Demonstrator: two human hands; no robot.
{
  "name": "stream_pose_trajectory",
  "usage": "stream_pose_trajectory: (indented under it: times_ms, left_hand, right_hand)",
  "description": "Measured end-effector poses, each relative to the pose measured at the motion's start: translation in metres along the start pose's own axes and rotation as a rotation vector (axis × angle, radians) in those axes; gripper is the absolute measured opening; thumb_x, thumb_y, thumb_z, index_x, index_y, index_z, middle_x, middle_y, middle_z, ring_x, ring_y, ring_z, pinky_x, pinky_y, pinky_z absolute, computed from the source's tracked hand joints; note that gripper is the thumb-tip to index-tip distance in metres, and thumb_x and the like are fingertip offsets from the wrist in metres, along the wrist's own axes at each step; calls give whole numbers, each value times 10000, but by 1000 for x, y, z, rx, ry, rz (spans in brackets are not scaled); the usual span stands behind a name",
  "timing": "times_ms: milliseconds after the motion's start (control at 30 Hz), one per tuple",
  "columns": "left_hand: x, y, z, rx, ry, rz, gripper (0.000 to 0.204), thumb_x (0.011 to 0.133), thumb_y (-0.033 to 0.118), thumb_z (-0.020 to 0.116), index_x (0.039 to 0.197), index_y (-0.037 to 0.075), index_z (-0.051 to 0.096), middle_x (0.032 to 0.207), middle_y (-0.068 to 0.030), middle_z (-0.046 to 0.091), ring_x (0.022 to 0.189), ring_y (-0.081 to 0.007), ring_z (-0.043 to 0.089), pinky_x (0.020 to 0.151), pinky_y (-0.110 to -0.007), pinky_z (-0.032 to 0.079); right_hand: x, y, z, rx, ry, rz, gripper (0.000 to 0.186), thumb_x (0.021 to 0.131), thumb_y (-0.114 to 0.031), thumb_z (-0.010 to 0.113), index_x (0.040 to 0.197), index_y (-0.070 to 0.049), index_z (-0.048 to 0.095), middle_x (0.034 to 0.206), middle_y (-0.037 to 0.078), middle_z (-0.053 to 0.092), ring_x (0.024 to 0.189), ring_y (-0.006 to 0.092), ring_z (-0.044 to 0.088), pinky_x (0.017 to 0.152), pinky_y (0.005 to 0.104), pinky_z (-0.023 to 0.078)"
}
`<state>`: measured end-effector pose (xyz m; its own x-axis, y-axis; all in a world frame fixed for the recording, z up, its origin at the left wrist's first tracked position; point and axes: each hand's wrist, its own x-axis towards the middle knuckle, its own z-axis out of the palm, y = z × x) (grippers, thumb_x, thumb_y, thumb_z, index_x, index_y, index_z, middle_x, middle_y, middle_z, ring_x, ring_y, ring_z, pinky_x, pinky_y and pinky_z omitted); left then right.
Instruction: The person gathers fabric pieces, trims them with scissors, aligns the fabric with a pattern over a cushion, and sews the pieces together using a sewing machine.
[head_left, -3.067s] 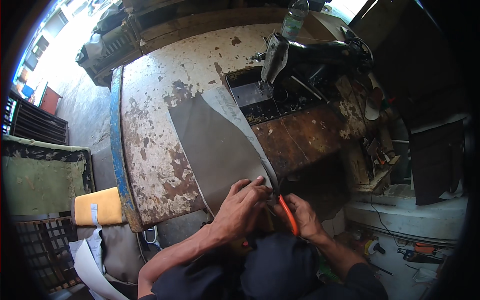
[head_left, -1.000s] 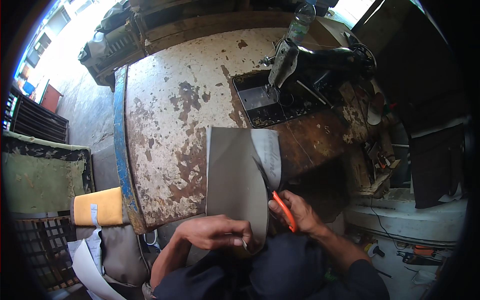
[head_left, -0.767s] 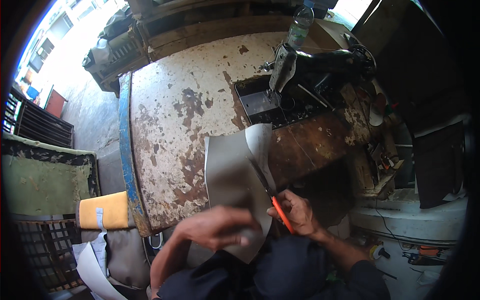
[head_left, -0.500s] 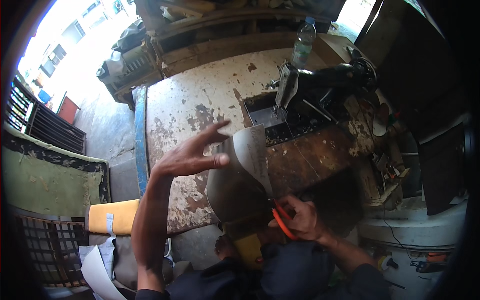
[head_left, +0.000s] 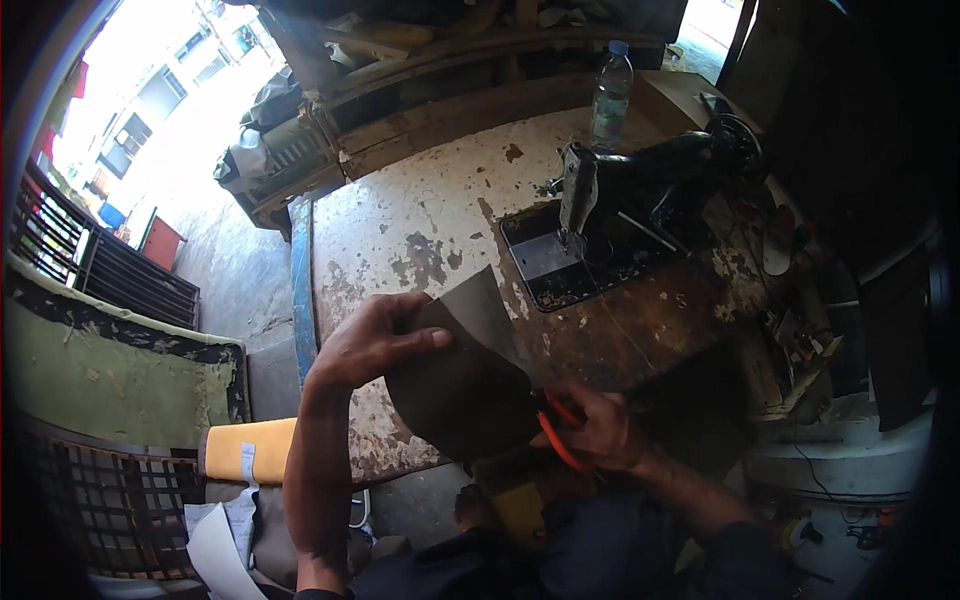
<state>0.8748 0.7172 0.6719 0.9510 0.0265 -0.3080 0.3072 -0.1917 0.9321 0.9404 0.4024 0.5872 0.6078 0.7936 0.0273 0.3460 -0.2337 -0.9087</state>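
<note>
My left hand (head_left: 385,335) grips the upper left edge of a dark grey-brown sheet (head_left: 435,395) with a paler part (head_left: 480,310), held up over the near part of the worn wooden table (head_left: 365,230). My right hand (head_left: 605,435) is closed on orange-handled scissors (head_left: 560,440) at the sheet's lower right edge; their blades are mostly hidden by the sheet. Past the sheet, a black sewing machine (head_left: 680,160) with a metal bed plate (head_left: 540,250) is set in the table, with a thread hanging from it.
A water bottle (head_left: 610,105) stands behind the machine. At the left are a green panel (head_left: 120,370), a metal grille (head_left: 110,500), a yellow pad (head_left: 250,445) and pale offcuts (head_left: 215,560). Dark hanging material (head_left: 890,330) and a white stand (head_left: 820,460) are at the right.
My left hand has risen from the near end of the sheet and now grips its far left part, lifting and tilting it. The scissors stay in my right hand. The view has shifted slightly.
</note>
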Motion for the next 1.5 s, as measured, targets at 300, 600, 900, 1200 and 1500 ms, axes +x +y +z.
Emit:
stream_pose_trajectory:
  times_ms: [300, 600, 900, 1200, 1500]
  left_hand:
    - [-3, 14, 4, 199, 65, -27, 214, 929, 184, 755, 1014, -10, 722, 843, -6, 708, 806, -42, 602, 739, -273, 523]
    - [8, 6, 10, 326, 45, -27, 251, 913, 216, 763, 993, -17, 715, 793, -22, 686, 777, -31, 558, 711, -284, 505]
    - [11, 11, 12, 447, 14, -41, 289, 900, 233, 767, 1023, -24, 718, 803, -61, 711, 788, -48, 588, 730, -299, 508]
    - [67, -44, -91, 631, 151, 47, 263, 904, 225, 730, 1056, 11, 743, 900, -125, 748, 838, -201, 707, 823, -380, 555]
    - [140, -47, -19, 1111, 802, 634, 358, 918, 25, 650, 1271, 83, 673, 1016, -148, 651, 924, -301, 640, 824, -420, 541]
  right_hand:
    - [14, 1, 8, 5, 43, -46, 603, 779, -343, 903, 1214, -35, 620, 929, 122, 717, 834, 194, 748, 725, 342, 590]
    - [21, 4, 15, 46, 71, -31, 611, 777, -362, 903, 1214, -49, 612, 967, 123, 726, 864, 239, 760, 722, 370, 596]
    - [36, 5, 23, 84, 91, -25, 552, 801, -349, 888, 1174, -44, 619, 919, 141, 734, 848, 228, 760, 714, 374, 584]
    - [12, 26, -29, -8, 394, 208, 495, 821, -401, 867, 1085, -47, 644, 805, 102, 721, 759, 221, 747, 663, 386, 569]
    - [-19, 64, -101, -412, 889, 415, 483, 871, -415, 824, 1058, -35, 591, 701, 60, 560, 614, 193, 575, 581, 372, 468]
